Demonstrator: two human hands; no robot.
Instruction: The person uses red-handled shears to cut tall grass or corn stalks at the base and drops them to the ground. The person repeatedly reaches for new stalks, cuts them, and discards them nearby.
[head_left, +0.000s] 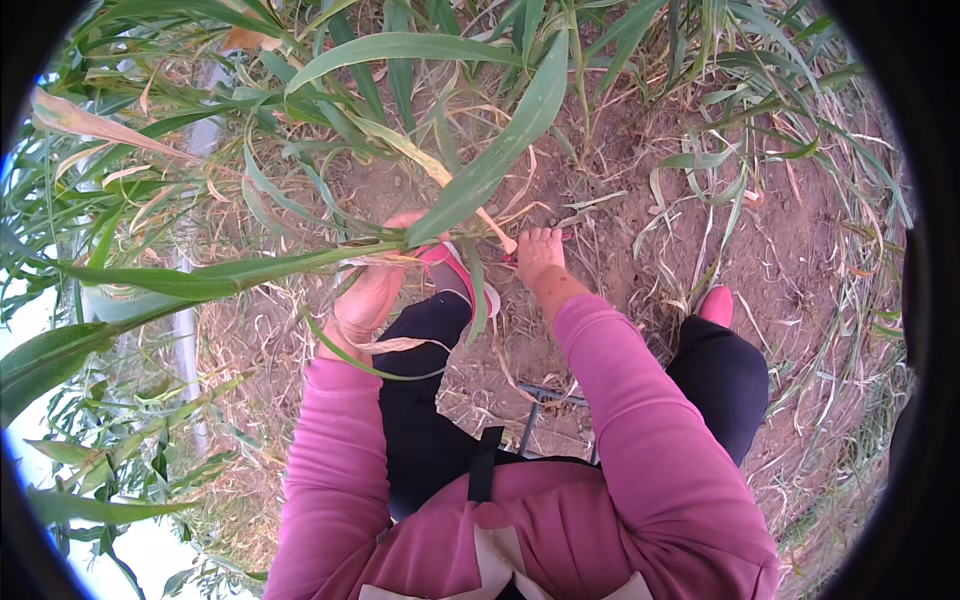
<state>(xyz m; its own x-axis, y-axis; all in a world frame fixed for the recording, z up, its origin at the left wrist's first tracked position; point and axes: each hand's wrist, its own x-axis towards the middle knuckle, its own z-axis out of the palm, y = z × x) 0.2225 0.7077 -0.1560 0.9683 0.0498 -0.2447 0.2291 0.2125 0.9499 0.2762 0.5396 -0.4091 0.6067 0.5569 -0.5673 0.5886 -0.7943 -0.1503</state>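
My left hand is closed around a bundle of green, broad-leaved stalks, perhaps maize or sorghum. The stalks run out to the left, and a broad green leaf arches up across the middle. My right hand is curled, knuckles up, close to the ground on the other side of the stalks. Small red parts of an object show on both sides of its fist; the rest is hidden by my fingers. A pale, yellowing stem ends beside my right fingers.
Standing leafy plants rise ahead and to the left. Dry leaves and straw litter the brown soil. My pink shoes are set apart on the ground. Between my legs shows a dark metal frame, perhaps of a low seat.
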